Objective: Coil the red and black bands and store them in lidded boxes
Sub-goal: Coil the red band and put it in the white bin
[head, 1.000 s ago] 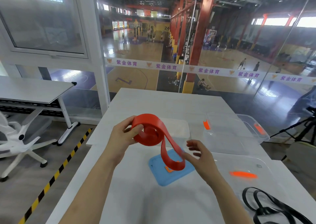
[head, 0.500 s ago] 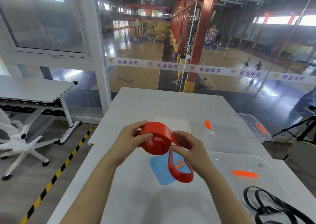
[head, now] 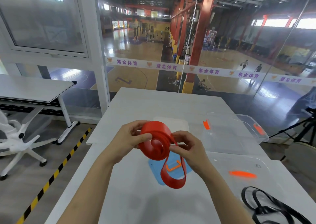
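A wide red band (head: 156, 144) is partly rolled into a coil held above the white table (head: 136, 198). My left hand (head: 129, 137) pinches the coil's left side, thumb on its face. My right hand (head: 187, 147) grips the coil's right edge, and a loose loop of the band hangs below it. The black band (head: 266, 206) lies uncoiled at the table's near right. A blue lid (head: 157, 170) with an orange handle lies flat under the hanging loop. A clear box (head: 239, 133) with orange latches stands at the right, and a clear lid (head: 242, 174) with an orange handle lies in front of it.
A white flat lid (head: 177, 125) lies behind the coil. A second white table (head: 34, 88) and a white office chair (head: 15, 138) stand to the left. Yellow-black floor tape (head: 56, 170) runs beside the table. A tripod (head: 302, 129) stands at the far right.
The coil has grown as more band was wound on, and the hanging loop is shorter. My right hand moved up from the loose tail to the coil's edge.
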{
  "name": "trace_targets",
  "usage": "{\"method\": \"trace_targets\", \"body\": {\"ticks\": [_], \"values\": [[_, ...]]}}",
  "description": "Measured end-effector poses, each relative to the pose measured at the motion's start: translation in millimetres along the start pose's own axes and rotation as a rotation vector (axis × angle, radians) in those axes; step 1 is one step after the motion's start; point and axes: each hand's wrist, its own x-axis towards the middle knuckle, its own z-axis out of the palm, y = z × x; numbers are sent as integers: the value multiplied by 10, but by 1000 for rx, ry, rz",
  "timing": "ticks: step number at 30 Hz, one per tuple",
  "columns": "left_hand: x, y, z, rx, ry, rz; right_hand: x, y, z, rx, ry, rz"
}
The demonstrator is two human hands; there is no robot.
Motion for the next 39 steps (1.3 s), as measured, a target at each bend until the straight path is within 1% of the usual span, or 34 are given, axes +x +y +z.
{"method": "trace_targets", "body": {"ticks": [3,6,12,15,23,29,33,36,37,39], "values": [[1,25,7,-55,72,6,-15,-32,58,-11,14,-10],[-23,36,17,-95,99,7,-21,-53,46,-34,66,-44],[-9,31,51,-78,158,2,-45,-52,3,-50,146,-106],[-15,22,109,-111,179,6,-58,-39,10,-44,142,-97],[1,23,244,-289,266,4,-40,-48,110,87,154,-34],[18,6,328,-371,203,-51,-30,-35,173,168,232,1],[-5,-67,304,-378,80,-100,19,-94,121,212,239,17],[-12,-75,256,-255,-39,-77,37,-166,71,194,216,2],[-11,-77,245,-188,-58,-54,40,-187,51,179,203,3],[16,-86,240,-41,-44,-4,44,-226,25,124,164,19]]}}
